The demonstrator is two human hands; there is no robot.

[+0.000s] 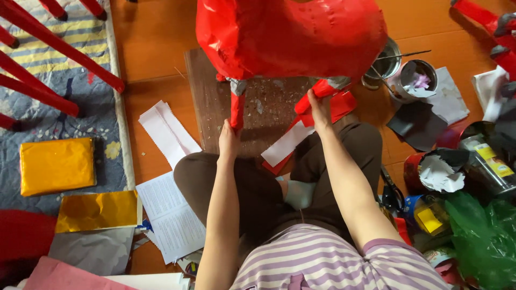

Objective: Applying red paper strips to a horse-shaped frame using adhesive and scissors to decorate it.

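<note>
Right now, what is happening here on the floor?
A person sits cross-legged on the wooden floor before a big red paper-covered figure standing on a brown board. The left hand grips one thin red leg of the figure; the right hand presses red paper onto the other leg. Gold foil sheets, white papers and metal tins lie around.
</note>
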